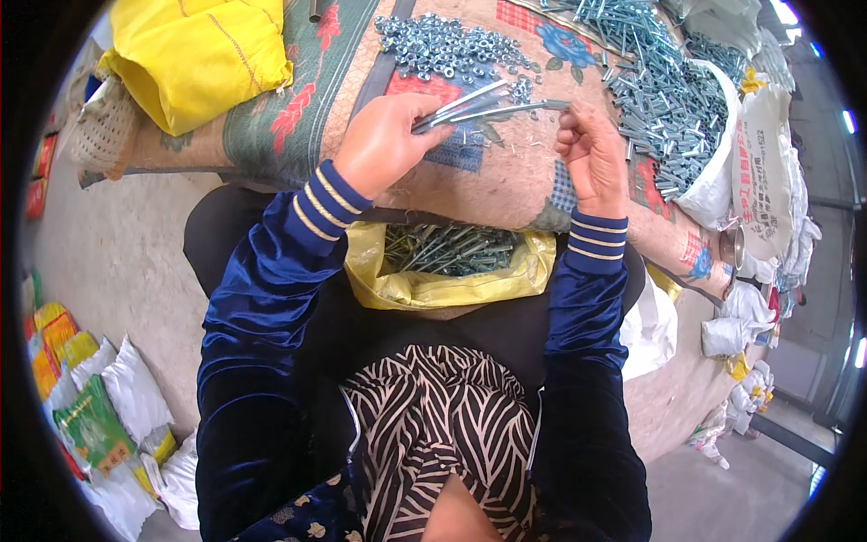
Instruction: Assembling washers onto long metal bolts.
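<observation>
My left hand (384,140) is closed around several long, thin metal bolts (471,98), which stick out to the right over the cloth-covered table (506,194). One bolt reaches across to my right hand (596,158), where a short grey metal sleeve (549,105) shows at its end. The right thumb and fingertips pinch that end; the other fingers are curled. Just beyond my hands lies a heap of small shiny hex nuts (452,50). To the right, metal sleeves (668,117) spill out of a white sack (722,172).
Between my legs, a yellow sack (452,294) holds many bolts (447,250). On the table's far left rests a yellow bag (194,63). Longer metal rods (605,18) lie at the back right. Filled plastic bags (135,388) stand on the floor at left.
</observation>
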`<state>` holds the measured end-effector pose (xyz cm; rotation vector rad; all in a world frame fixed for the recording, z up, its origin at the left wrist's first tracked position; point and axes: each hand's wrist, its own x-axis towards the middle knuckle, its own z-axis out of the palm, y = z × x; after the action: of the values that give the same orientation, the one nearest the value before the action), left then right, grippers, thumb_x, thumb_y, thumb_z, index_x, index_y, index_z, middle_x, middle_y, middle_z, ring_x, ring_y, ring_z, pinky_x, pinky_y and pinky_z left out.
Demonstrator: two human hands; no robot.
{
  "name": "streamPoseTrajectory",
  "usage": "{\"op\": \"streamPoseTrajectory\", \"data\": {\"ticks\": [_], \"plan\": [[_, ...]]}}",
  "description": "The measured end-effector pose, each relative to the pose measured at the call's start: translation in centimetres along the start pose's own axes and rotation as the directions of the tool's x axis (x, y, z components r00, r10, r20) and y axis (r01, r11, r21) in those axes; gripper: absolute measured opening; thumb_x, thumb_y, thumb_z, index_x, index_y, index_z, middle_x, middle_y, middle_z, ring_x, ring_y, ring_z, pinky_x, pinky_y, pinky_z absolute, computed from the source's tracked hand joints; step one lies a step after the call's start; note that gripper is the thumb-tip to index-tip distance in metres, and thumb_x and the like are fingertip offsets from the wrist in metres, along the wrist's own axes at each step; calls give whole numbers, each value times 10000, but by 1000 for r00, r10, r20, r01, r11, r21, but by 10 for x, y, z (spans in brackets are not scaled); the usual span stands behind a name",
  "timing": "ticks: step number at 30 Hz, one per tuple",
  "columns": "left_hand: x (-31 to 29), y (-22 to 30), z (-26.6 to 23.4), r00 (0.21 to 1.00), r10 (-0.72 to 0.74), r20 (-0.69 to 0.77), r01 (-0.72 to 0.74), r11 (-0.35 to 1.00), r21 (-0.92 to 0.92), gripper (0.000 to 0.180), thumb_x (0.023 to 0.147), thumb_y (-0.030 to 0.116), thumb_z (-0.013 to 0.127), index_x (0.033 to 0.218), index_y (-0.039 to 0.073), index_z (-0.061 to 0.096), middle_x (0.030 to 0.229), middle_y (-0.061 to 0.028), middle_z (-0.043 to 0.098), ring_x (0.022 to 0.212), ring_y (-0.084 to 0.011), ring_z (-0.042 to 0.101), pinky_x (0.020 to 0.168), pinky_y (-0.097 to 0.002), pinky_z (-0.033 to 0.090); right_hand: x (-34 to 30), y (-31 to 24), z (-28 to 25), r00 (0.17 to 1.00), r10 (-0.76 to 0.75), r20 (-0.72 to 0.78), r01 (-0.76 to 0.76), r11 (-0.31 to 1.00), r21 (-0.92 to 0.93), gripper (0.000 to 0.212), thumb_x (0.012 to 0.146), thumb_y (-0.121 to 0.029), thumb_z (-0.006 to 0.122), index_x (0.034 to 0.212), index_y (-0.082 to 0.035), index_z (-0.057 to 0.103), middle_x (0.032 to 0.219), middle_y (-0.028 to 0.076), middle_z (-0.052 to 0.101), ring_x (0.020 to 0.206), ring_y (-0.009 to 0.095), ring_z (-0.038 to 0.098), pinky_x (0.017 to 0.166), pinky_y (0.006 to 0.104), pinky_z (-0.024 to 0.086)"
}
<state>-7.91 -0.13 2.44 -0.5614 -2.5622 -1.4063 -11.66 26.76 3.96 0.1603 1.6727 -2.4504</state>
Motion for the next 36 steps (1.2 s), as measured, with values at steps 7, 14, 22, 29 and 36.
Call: {"op": "streamPoseTrajectory", "data": {"ticks": [7,14,22,29,36], "plan": [[-1,20,-5,784,-259,564,621,341,-706,314,915,247,588,1121,10,564,798,-37,617,557,-64,561,408,-136,341,-14,-18,1,983,-68,169,93,985,-145,110,856,-133,648,894,-34,617,675,-2,551,530,82,496,484,199,384],[-4,27,7,679,-433,593,684,80,-725,258,931,270,559,1104,79,563,789,-14,577,548,-42,531,367,-150,267,-35,50,71,976,70,208,31,893,-448,288,797,-154,677,1032,3,622,740,13,602,571,66,525,511,194,429],[-2,19,1,691,-431,580,633,-24,-774,250,950,290,527,1005,46,543,734,26,477,530,-19,368,396,-147,236,45,-3,-41,874,-484,36,241,369,-898,213,771,-168,679,959,-69,703,817,79,648,699,166,599,626,281,471],[-6,19,-3,711,-529,464,531,-29,-847,211,939,256,549,1041,71,535,761,18,492,579,-34,425,411,-143,270,53,-1,-30,737,-467,489,237,-498,-834,236,773,-225,682,925,-45,703,751,92,658,698,158,613,651,267,476],[-7,19,-2,725,-532,438,529,23,-848,178,911,194,589,1039,78,543,780,2,536,621,-37,474,417,-143,298,33,10,-4,907,-334,257,352,261,-899,172,718,-119,673,857,-19,665,652,105,620,622,198,616,588,302,471]]}}
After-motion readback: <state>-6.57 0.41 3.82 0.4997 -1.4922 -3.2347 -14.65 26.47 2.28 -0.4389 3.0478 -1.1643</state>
